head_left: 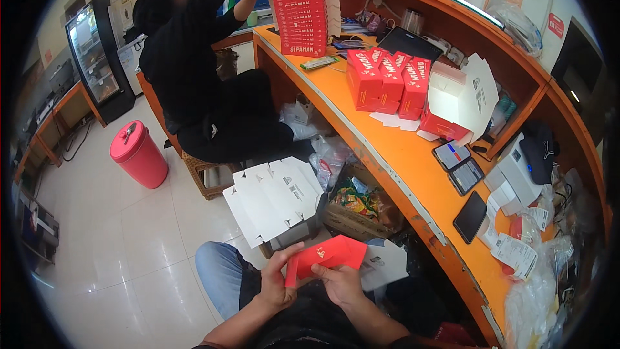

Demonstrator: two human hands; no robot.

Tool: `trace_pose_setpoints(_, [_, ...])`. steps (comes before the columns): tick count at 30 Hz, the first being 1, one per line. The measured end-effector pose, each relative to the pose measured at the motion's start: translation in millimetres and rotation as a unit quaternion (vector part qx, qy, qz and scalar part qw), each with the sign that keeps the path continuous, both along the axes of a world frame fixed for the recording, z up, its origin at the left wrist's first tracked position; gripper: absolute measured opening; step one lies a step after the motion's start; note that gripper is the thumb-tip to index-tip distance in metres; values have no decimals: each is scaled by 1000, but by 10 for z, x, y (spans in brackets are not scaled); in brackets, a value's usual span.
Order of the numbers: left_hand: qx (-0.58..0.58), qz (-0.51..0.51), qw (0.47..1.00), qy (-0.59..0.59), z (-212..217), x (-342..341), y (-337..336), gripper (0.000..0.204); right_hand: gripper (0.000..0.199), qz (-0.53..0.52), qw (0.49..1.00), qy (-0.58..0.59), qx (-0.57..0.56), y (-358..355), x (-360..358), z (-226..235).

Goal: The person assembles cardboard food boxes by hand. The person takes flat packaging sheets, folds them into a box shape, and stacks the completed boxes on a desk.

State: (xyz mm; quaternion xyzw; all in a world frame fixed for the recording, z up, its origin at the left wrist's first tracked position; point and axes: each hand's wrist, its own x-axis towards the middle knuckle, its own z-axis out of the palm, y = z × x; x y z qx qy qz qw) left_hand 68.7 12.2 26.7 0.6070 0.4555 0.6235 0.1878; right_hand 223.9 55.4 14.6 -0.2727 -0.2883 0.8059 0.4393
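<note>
Holding one red card box (336,253) are two bare hands, near the middle, just above the lap (316,328). The left hand (281,279) is closed around its left end. The right hand (338,284) grips its near side, thumb on top. The box is smooth and partly folded, with sharp corners and a small gold mark.

On the long orange counter (387,155) to the right, I count three shut red boxes (391,84) and one open box (445,119), white inside. Nearer are three flat phones (470,217), two lit and one dark. One tall stack of red card (298,16) stands at the far end, and one other person (187,64) in black has a hand on it. Left of the counter lies flat white card (274,197); I cannot count the sheets. Farther left is one round, shiny pink bin (141,158).
</note>
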Motion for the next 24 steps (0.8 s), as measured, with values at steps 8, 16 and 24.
trace_pose_setpoints(8, [138, -49, 980, 137, 180, -241, 62, 53, 40, -58, 995, 51, 63, -27, 5, 342])
trace_pose_setpoints(16, [155, 95, 939, 291, 357, -248, -4, 45, 49, -16, 997, 50, 63, -42, -18, 421])
trace_pose_setpoints(24, [64, -47, 987, 142, 388, -259, 66, 49, 54, -3, 995, 35, 89, -107, 64, 161])
